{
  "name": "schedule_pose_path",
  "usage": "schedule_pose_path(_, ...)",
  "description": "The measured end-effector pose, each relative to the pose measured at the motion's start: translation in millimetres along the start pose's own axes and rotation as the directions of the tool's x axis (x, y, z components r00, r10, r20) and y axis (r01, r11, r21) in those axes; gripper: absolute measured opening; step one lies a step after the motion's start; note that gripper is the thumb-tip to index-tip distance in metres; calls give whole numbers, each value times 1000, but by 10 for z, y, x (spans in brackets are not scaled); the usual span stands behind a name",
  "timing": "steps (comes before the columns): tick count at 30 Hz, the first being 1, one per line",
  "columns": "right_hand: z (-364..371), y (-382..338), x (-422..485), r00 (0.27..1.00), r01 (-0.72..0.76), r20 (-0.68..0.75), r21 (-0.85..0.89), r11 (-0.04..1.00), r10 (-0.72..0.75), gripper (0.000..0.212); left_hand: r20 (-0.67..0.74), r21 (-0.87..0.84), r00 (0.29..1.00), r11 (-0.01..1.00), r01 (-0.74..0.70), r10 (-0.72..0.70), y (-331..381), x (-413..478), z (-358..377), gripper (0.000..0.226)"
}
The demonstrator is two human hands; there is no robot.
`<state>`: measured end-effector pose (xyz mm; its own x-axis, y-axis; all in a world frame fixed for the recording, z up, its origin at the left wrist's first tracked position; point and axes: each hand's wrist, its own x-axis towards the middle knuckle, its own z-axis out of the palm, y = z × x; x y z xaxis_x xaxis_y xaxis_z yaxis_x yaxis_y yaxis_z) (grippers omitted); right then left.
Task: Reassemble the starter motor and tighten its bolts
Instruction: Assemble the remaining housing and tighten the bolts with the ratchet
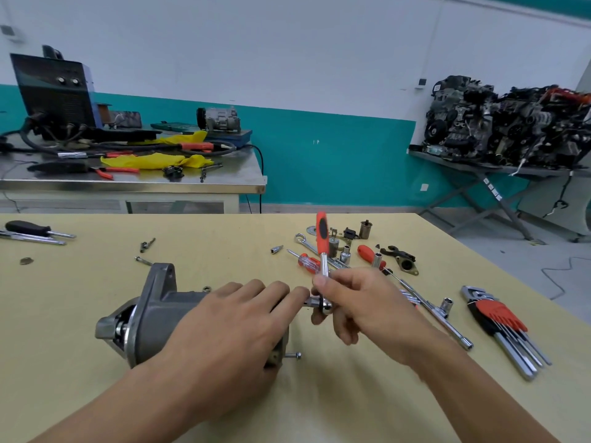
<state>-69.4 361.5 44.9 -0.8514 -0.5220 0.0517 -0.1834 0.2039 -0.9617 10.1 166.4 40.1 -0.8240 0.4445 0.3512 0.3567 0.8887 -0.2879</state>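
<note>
Bolt (293, 355), sticking out at near end of starter motor (153, 314); motor lies on its side on yellow table (96, 394), left of centre. L hand (224, 327): my fingers straight, side by side, pressed over motor body. R hand (358, 302): my thumb & fingers clamped on ratchet wrench (323, 238) shaft nr head; red handle points up & away. Right: hex key set (499, 318). Beyond: red screwdriver (308, 262), spanner (303, 243), small parts.

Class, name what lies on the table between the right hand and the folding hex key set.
In the head view, a long chrome driver shaft and a socket lie there.
</note>
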Motion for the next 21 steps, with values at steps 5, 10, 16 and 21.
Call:
schedule_pose_path(5,-166,-3,-56,961,249,162,-135,959,-226,28,9,1,1000,1000,8,-8,-3,12,-1,73)
schedule_pose_path(10,41,-11,-24,996,-78,46,76,994,74,35,7,-9,999,999,33,-33,2,10,6,71)
schedule_pose_path(16,-79,23,0,988,121,101,-71,990,-113,8,28,-20,999,999,30,-30,-2,1,5,69)
schedule_pose_path(21,-68,47,-20,978,181,124,-79,980,-170,10,42,-24,998,999,37,-36,-6,5,6,64)
